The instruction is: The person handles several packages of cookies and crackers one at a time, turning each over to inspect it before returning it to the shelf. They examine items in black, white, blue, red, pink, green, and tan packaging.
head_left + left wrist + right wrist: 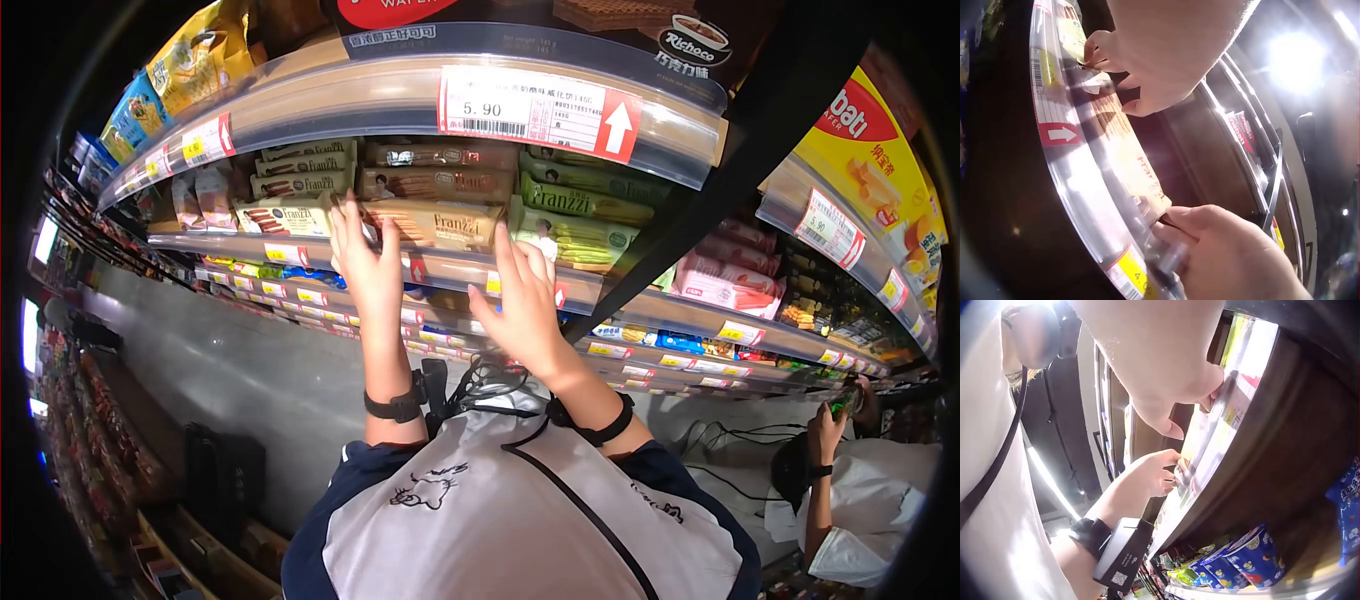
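A tan Franzzi pack (pixel 440 224) lies across the front of a shelf, between green packs (pixel 575 238) and cream packs (pixel 285 217). At its left end is my left hand (pixel 368 262), fingers extended, thumb in front of the wrapper. My right hand (pixel 525 305) touches the right end with its fingertips, thumb held apart lower down. In the left wrist view the right hand (pixel 1229 250) meets the corner of the pack (pixel 1132 159), while the left hand (pixel 1160 50) bends its fingers over the other end. The right wrist view partly hides the pack behind the right hand (pixel 1166 375).
An upper shelf edge (pixel 350 105) with price labels overhangs the packs. A black strap (pixel 690 210) crosses the right side. Lower shelves hold more snacks. Another person (pixel 865 490) is at the lower right. Blue bags (pixel 1254 556) sit low in the right wrist view.
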### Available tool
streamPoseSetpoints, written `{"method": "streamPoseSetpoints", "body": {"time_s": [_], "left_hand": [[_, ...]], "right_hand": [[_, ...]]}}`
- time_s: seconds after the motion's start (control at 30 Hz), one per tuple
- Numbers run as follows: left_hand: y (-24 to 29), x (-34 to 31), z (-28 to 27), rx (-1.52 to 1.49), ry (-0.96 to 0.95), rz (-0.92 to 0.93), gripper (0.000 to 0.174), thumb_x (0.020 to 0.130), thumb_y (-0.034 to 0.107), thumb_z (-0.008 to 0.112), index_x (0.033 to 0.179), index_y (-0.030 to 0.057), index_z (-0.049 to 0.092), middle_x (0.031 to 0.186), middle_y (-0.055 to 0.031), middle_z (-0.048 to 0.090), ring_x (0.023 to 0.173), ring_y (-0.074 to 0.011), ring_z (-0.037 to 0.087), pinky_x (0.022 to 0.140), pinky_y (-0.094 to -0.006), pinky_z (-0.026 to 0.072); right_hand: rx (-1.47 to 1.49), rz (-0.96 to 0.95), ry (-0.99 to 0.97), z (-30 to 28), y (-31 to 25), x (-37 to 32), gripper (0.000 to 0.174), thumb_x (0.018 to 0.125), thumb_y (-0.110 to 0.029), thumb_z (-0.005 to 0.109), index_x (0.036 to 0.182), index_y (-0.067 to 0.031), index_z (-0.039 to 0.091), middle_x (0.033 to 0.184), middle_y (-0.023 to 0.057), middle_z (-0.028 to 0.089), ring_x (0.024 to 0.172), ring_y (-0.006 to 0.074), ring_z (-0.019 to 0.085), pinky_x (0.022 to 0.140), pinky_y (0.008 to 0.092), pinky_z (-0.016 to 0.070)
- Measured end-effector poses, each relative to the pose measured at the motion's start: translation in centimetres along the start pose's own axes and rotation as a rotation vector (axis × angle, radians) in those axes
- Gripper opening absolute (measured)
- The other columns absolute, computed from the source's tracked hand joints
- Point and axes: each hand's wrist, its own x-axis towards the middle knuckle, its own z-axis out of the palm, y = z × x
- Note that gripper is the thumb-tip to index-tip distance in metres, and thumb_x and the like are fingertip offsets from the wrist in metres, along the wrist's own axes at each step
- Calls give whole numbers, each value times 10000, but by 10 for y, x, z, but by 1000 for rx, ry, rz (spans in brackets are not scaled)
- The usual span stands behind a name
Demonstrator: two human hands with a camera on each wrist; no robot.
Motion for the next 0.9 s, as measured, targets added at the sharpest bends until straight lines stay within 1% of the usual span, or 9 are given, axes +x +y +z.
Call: {"method": "streamPoseSetpoints", "body": {"time_s": [0.1,0.23,0.37,0.4,0.47,0.53,0.67,0.8,0.9], "left_hand": [[5,-2,0,168,-143,-62,573,825,286,593,1321,58,419,1371,-245,350,1290,-377,277,1056,-451,189],[7,-9,4,144,-65,30,527,816,264,602,1293,88,460,1389,-211,336,1294,-367,263,1055,-459,182],[37,-18,1,33,-20,177,417,809,176,611,1206,82,529,1309,-182,416,1250,-356,323,1039,-447,224],[43,-23,4,-23,-40,194,385,805,156,612,1171,58,542,1263,-181,449,1214,-355,362,1020,-435,256],[57,-28,7,-148,-97,275,302,795,98,611,1078,-1,572,1123,-175,531,1100,-350,464,955,-395,343],[74,-35,8,-277,-228,284,307,783,101,598,1071,4,558,1086,-167,529,1074,-365,454,939,-420,345],[93,-47,19,-344,-283,444,377,746,67,611,1107,4,522,1098,-168,517,1055,-348,470,913,-415,369],[101,-40,36,-188,-172,579,394,765,133,614,1128,22,512,1133,-160,507,1093,-357,446,937,-429,350],[95,-35,53,-160,-74,537,331,774,148,605,1089,56,556,1093,-125,525,1068,-333,461,909,-420,362]], "right_hand": [[-62,-12,-12,-6,-9,-1,670,747,-198,632,1315,28,358,1273,213,415,1131,343,414,968,437,312],[75,-32,-78,-25,-20,-6,590,771,-138,617,1318,-58,412,1373,204,305,1174,373,379,993,437,309],[45,-173,24,-61,-16,-8,353,757,-138,608,1093,-29,586,1178,160,524,981,298,539,825,393,425],[64,-227,197,-69,-12,-10,230,738,-96,605,961,-44,625,974,107,618,815,261,581,723,386,439],[89,-214,380,-91,-7,-17,143,725,2,570,861,-23,608,714,75,605,539,229,511,518,323,406],[50,-128,512,-112,4,-30,94,754,25,545,823,5,605,666,54,574,468,150,440,452,259,339],[105,117,696,-128,32,-36,103,806,8,522,845,20,617,676,27,558,524,54,413,474,225,318],[79,291,645,-146,49,-34,118,821,-12,520,872,5,625,769,50,581,642,102,489,581,223,379],[10,247,564,-154,63,-36,109,812,-18,536,870,15,622,820,69,600,715,148,522,638,260,410]]}}
